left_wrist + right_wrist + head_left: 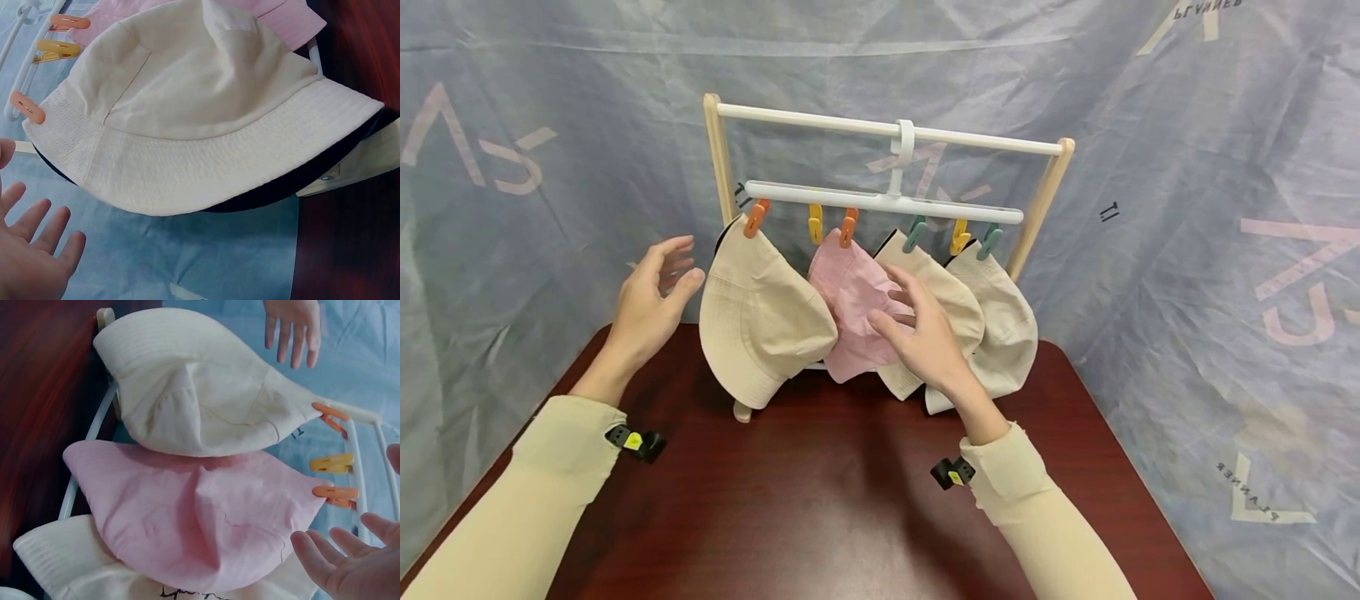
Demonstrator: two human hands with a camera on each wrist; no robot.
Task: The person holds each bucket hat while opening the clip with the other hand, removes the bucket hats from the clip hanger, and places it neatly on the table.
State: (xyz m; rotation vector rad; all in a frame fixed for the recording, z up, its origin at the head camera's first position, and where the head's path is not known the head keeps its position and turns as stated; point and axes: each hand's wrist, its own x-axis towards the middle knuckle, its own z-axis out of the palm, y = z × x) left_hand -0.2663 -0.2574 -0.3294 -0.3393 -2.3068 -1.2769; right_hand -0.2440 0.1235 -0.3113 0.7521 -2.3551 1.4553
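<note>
In the head view, four hats hang in a row from a white hanger (pixel 827 197) on a rack (pixel 1043 208) above the tabletop (pixel 737 517): a left-end cream hat (pixel 767 308), a pink hat (pixel 853 292), a second cream hat (pixel 958 292) and a white hat (pixel 1003 333). The left hand (pixel 651 300) is beside the left-end cream hat, the right hand (pixel 925 333) in front of the pink one. The hands are well apart, fingers loosely bent, gripping nothing.

In the left wrist view, the left-end cream hat's brim (pixel 175 169) has close rows of stitching, so it is probably the firmer part and the best place to pinch, near the orange clip (pixel 28 107). The dented crown (pixel 181 75) looks soft and would likely fold under a squeeze.

In the right wrist view, the pink hat sags in creases: light, floppy cloth, I judge, hardly slippery or fragile. Whether the right fingertips (pixel 303 540) touch it, I cannot tell.
</note>
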